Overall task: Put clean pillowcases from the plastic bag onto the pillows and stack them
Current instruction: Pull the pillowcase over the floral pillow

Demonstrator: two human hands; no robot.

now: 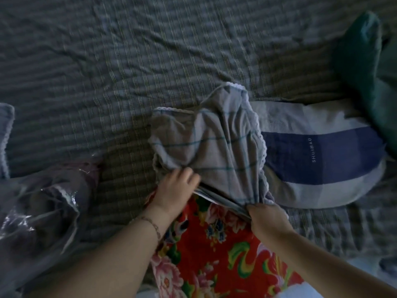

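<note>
A grey checked pillowcase (217,145) with white lace trim lies bunched in the middle of the bed, its open end toward me. My right hand (267,220) grips that open edge. My left hand (175,190) reaches under the left side of the opening with curled fingers; its fingertips are hidden by the cloth. A red flowered pillow (217,252) lies below the opening, between my arms. A bare pillow (322,155) with a dark blue band sits to the right, partly under the pillowcase. The clear plastic bag (40,209) with grey cloth inside lies at the left.
The bed is covered by a wrinkled grey-green striped sheet (129,61). A green pillow or cushion (363,67) stands at the far right. Another lace-trimmed grey cloth (6,134) shows at the left edge.
</note>
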